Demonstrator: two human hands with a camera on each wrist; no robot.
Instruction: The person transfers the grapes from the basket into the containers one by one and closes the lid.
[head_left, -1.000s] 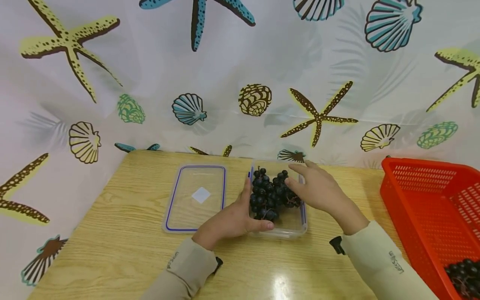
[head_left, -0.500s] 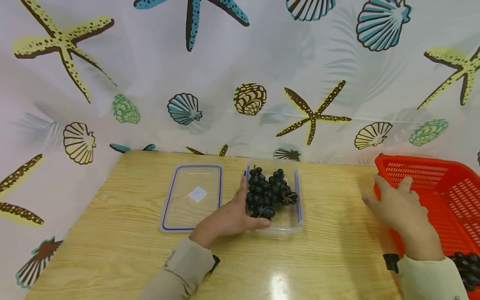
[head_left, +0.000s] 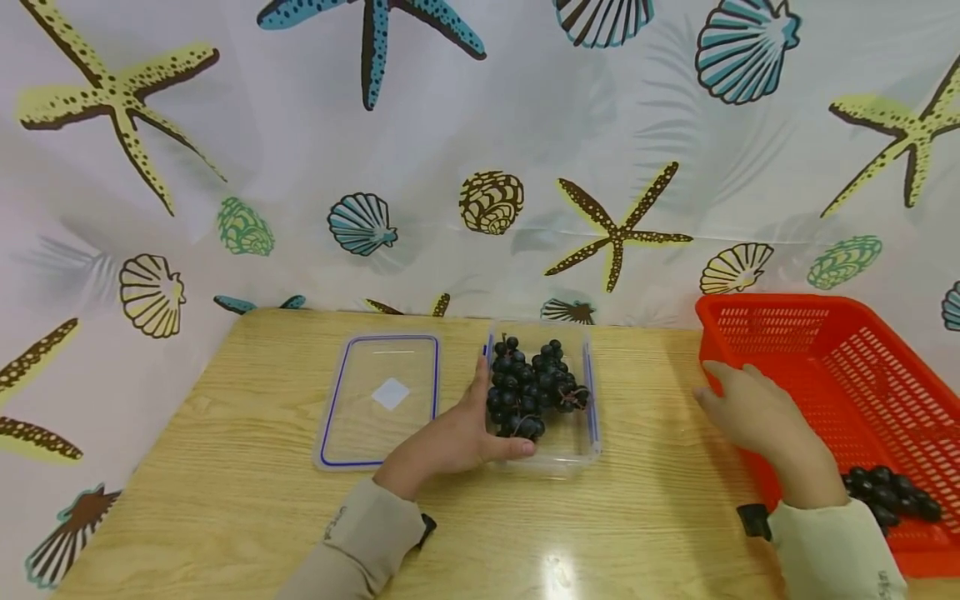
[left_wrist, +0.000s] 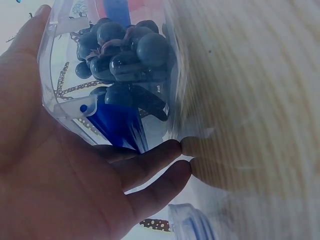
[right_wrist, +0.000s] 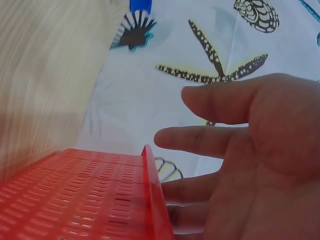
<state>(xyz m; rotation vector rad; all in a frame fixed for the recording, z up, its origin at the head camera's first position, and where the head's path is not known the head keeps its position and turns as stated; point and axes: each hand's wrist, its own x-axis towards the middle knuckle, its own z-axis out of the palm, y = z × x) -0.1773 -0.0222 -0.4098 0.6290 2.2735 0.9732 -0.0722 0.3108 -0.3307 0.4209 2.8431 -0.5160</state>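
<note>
A clear plastic food container (head_left: 564,450) holds several bunches of dark grapes (head_left: 525,387). My left hand (head_left: 453,433) rests against its left side, with straight fingers along the wall and the thumb lying by the front corner. In the left wrist view the fingertips (left_wrist: 172,149) reach down to the tabletop beside the container. My right hand (head_left: 765,417) is at the left rim of a red plastic basket (head_left: 723,312). In the right wrist view its lower fingers (right_wrist: 192,187) pass behind the rim, while the thumb and index finger stretch out straight, apart from the basket.
A clear lid (head_left: 378,425) with a blue seal lies flat to the left of the container. More dark grapes (head_left: 888,496) lie at the basket's near end. Behind the wooden table (head_left: 247,467) hangs a white cloth (head_left: 435,142) printed with starfish and shells.
My right hand has left the container and gone right to the red basket. The basket has since shifted left along with the hand. My left hand stays at the container.
</note>
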